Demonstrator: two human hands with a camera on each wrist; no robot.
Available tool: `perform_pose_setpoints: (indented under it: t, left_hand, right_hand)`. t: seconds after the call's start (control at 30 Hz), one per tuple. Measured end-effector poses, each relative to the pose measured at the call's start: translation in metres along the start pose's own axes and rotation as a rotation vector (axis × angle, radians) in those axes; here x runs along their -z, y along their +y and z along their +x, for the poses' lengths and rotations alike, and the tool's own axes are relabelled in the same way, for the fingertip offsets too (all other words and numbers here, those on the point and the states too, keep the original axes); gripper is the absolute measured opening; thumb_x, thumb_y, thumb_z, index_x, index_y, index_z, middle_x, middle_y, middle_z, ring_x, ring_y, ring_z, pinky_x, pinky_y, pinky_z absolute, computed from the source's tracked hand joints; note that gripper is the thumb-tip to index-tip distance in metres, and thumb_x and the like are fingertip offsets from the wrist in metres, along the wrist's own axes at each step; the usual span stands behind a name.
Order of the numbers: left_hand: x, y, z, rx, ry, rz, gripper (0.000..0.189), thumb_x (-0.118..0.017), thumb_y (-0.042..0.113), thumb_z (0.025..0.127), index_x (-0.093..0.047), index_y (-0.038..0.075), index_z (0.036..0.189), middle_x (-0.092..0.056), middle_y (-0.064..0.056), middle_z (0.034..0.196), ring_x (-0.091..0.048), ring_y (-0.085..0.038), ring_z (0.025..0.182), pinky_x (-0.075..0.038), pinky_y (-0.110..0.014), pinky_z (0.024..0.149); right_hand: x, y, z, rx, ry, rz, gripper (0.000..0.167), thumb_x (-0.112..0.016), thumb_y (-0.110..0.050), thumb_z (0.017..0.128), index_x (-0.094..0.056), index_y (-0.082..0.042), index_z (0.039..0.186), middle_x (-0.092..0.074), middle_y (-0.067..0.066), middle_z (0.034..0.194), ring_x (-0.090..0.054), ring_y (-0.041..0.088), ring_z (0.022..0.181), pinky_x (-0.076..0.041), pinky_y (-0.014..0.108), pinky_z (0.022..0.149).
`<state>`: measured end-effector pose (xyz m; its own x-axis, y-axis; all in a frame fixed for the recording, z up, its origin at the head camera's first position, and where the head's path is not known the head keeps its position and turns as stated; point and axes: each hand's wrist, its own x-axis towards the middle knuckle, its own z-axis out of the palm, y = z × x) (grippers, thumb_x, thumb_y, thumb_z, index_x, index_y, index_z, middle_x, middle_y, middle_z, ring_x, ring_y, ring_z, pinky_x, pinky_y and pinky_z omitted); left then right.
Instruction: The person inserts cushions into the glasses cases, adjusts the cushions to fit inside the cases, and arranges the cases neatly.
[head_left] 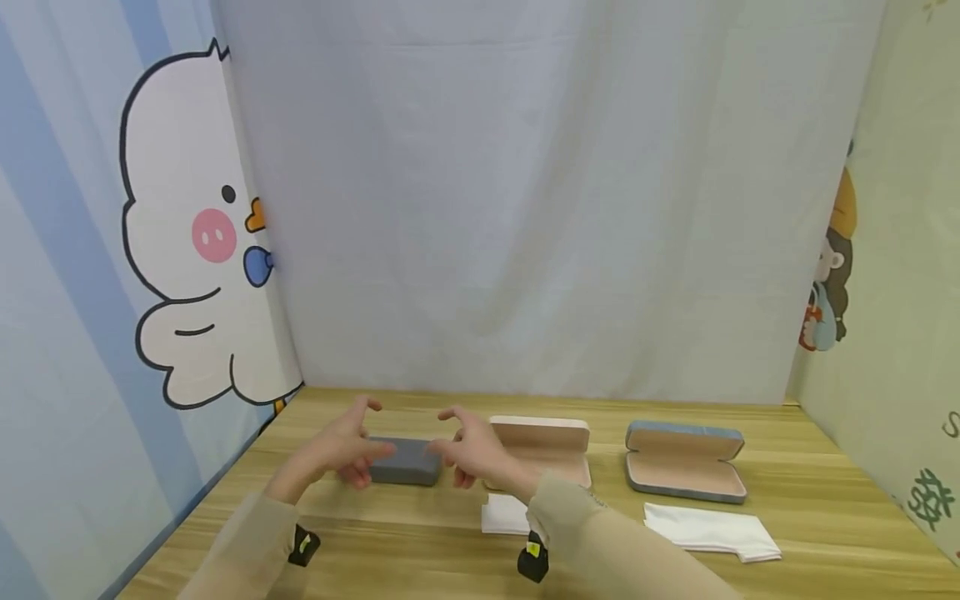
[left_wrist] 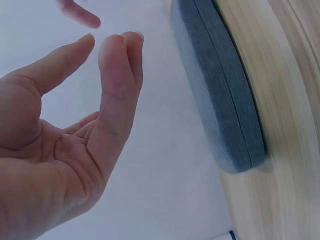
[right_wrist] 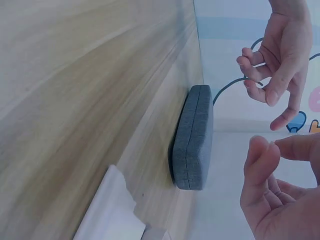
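Note:
A closed grey-blue glasses case [head_left: 405,473] lies on the wooden table between my two hands. In the left wrist view its fabric side and lid seam show along the case [left_wrist: 220,90]. My left hand [head_left: 341,442] is raised over the case's left end, thumb and fingers loosely bent with nothing between them. Over the right end hovers my right hand [head_left: 476,450], also holding nothing, its thumb and index fingertip close together in the right wrist view. Both hands stand apart from the case [right_wrist: 194,140] in the wrist views.
To the right, an open white glasses case [head_left: 540,437] with a beige lining is partly behind my right forearm. Farther right stands an open blue-grey case [head_left: 686,467]. White folded cloths lie in front: one cloth [head_left: 504,517] near my right wrist, another cloth [head_left: 708,531] farther right.

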<state>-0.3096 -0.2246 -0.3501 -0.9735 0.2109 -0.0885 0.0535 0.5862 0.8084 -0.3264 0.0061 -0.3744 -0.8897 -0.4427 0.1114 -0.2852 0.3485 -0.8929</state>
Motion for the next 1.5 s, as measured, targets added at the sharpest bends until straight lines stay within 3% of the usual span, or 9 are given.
perform_pose_setpoints:
  t: [0.07, 0.17, 0.3, 0.5, 0.7, 0.9, 1.07, 1.5]
  left_hand:
    - [-0.004, 0.003, -0.002, -0.019, -0.008, -0.027, 0.073, -0.070, 0.021, 0.089, -0.021, 0.009, 0.143, -0.058, -0.016, 0.080, -0.064, -0.019, 0.050, -0.059, -0.038, 0.050]
    - [-0.011, 0.005, -0.004, -0.045, -0.041, -0.077, 0.069, -0.069, 0.022, 0.090, -0.024, 0.007, 0.141, -0.059, -0.018, 0.083, -0.065, -0.020, 0.053, -0.059, -0.038, 0.052]
    - [-0.023, 0.007, -0.005, -0.068, -0.109, -0.151, 0.067, -0.067, 0.023, 0.091, -0.024, 0.006, 0.141, -0.060, -0.020, 0.087, -0.068, -0.022, 0.057, -0.060, -0.038, 0.055]
    - [-0.040, 0.019, -0.005, -0.092, -0.188, -0.236, 0.068, -0.067, 0.024, 0.091, -0.024, 0.006, 0.141, -0.061, -0.021, 0.091, -0.068, -0.023, 0.060, -0.061, -0.039, 0.057]
    - [-0.052, 0.029, -0.005, -0.105, -0.226, -0.270, 0.063, -0.065, 0.020, 0.093, -0.026, 0.007, 0.140, -0.061, -0.021, 0.089, -0.068, -0.023, 0.058, -0.060, -0.039, 0.055]
    - [-0.065, 0.029, 0.000, -0.105, -0.273, -0.290, 0.062, -0.063, 0.014, 0.093, -0.025, 0.014, 0.142, -0.060, -0.016, 0.083, -0.068, -0.023, 0.056, -0.060, -0.038, 0.053]
    - [-0.078, 0.028, 0.005, -0.082, -0.321, -0.323, 0.059, -0.062, 0.009, 0.092, -0.028, 0.014, 0.140, -0.060, -0.015, 0.080, -0.067, -0.022, 0.054, -0.059, -0.033, 0.050]
    - [-0.110, 0.022, 0.010, 0.080, -0.419, -0.439, 0.058, -0.061, 0.007, 0.091, -0.026, 0.008, 0.138, -0.069, -0.016, 0.078, -0.064, -0.014, 0.051, -0.053, -0.019, 0.045]
  right_hand:
    - [0.005, 0.002, -0.003, 0.002, 0.002, 0.005, 0.046, -0.063, -0.023, 0.093, -0.047, -0.012, 0.135, -0.058, 0.006, 0.064, -0.051, 0.014, 0.034, -0.053, 0.042, 0.039]
    - [0.013, 0.007, -0.009, 0.003, 0.003, 0.022, 0.043, -0.061, -0.024, 0.094, -0.049, -0.012, 0.133, -0.058, 0.008, 0.064, -0.051, 0.014, 0.034, -0.050, 0.035, 0.036]
    - [0.026, 0.014, -0.020, 0.010, 0.010, 0.050, 0.040, -0.060, -0.023, 0.095, -0.050, -0.009, 0.131, -0.060, 0.017, 0.065, -0.052, 0.012, 0.034, -0.045, 0.027, 0.033]
    - [0.047, 0.030, -0.040, 0.010, 0.017, 0.060, 0.039, -0.058, -0.025, 0.097, -0.050, -0.008, 0.131, -0.062, 0.029, 0.072, -0.051, 0.012, 0.036, -0.043, 0.027, 0.034]
    - [0.066, 0.043, -0.054, 0.014, 0.037, 0.055, 0.041, -0.057, -0.026, 0.098, -0.050, -0.005, 0.132, -0.062, 0.034, 0.076, -0.053, 0.016, 0.037, -0.043, 0.026, 0.033]
    - [0.084, 0.056, -0.067, 0.005, 0.013, 0.086, 0.046, -0.056, -0.026, 0.099, -0.046, 0.000, 0.134, -0.064, 0.030, 0.073, -0.054, 0.014, 0.037, -0.041, 0.024, 0.033]
    - [0.100, 0.067, -0.081, -0.018, 0.002, 0.103, 0.048, -0.055, -0.026, 0.099, -0.042, 0.003, 0.135, -0.065, 0.023, 0.071, -0.053, 0.010, 0.038, -0.039, 0.021, 0.033]
    - [0.127, 0.088, -0.114, -0.117, -0.005, 0.090, 0.050, -0.060, -0.026, 0.096, -0.042, 0.006, 0.129, -0.065, 0.011, 0.066, -0.054, 0.008, 0.038, -0.040, 0.019, 0.035]
